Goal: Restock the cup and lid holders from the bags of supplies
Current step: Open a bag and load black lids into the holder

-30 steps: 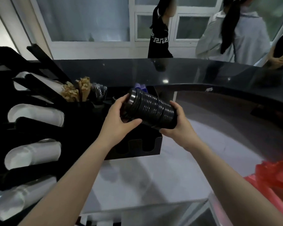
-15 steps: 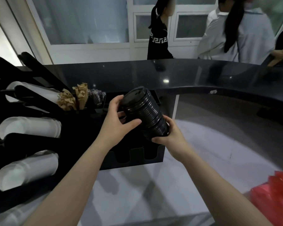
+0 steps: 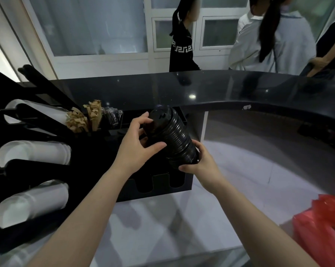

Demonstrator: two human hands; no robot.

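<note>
Black plastic lids, a tilted stack (image 3: pixel 172 137), sit at centre above the black lid holder (image 3: pixel 159 185) on the desk (image 3: pixel 162 224). Left hand (image 3: pixel 137 145) grips its upper end; right hand (image 3: pixel 199 162) grips the lower end. White cups (image 3: pixel 33 153) lie at nine o'clock.

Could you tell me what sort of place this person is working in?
Most likely a café or drinks counter, seen from the staff side. White paper cups lie stacked in a black rack, both hands hold a stack of black lids over a lid holder, and people stand beyond the dark counter.
</note>
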